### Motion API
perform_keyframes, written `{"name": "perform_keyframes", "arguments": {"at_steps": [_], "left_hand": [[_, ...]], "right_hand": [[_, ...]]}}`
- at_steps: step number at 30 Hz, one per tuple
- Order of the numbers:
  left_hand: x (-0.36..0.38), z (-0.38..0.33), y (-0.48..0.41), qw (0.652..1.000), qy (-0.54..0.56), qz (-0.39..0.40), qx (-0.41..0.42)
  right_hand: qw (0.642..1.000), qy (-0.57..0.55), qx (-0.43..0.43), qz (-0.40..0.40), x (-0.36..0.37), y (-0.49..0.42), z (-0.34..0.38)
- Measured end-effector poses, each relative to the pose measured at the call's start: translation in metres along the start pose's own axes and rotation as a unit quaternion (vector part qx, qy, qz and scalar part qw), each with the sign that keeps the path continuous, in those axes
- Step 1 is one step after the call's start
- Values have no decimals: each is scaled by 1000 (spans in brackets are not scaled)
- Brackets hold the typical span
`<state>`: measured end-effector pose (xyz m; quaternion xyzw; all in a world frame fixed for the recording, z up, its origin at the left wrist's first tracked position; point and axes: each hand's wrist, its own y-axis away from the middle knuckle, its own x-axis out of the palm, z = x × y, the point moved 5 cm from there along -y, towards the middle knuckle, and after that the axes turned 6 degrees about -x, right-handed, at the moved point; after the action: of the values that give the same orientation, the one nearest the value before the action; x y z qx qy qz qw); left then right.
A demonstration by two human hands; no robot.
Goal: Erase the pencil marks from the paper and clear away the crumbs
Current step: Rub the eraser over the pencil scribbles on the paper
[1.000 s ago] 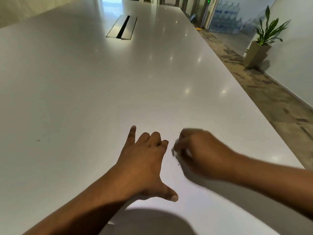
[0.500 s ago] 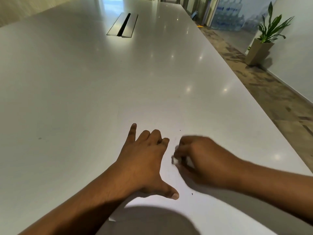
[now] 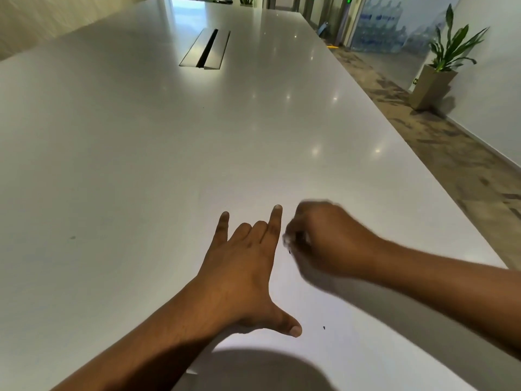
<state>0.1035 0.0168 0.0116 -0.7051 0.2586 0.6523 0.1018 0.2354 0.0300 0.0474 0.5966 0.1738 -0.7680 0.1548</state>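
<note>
A white sheet of paper lies on the white table near the front edge, hard to tell from the tabletop. My left hand presses flat on the paper, thumb spread, index and little fingers stretched out. Just to its right my right hand is blurred with motion and pinches a small white eraser against the paper. A dark crumb lies on the paper near my left thumb, and another crumb lies under the eraser. No pencil marks are visible.
A metal cable hatch is set into the table far ahead. The table's right edge runs along a patterned floor. A potted plant stands by the right wall, with stacked water bottles behind glass.
My right hand has kept rubbing in small strokes beside my left hand. My left index finger has stretched forward. The camera has tilted up a little.
</note>
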Motion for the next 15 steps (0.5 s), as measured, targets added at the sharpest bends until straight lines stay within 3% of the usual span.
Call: {"name": "perform_keyframes", "arguments": {"at_steps": [3, 7, 11, 15], "left_hand": [[-1, 0, 1, 1000, 12, -2, -1], [-1, 0, 1, 1000, 0, -7, -1], [-1, -1, 1, 1000, 5, 0, -1], [0, 0, 0, 1000, -9, -2, 0]], "right_hand": [[997, -8, -48, 64, 7, 13, 22], [999, 20, 32, -12, -3, -15, -16], [997, -16, -55, 57, 8, 18, 27], [999, 15, 34, 9, -8, -3, -16]]}}
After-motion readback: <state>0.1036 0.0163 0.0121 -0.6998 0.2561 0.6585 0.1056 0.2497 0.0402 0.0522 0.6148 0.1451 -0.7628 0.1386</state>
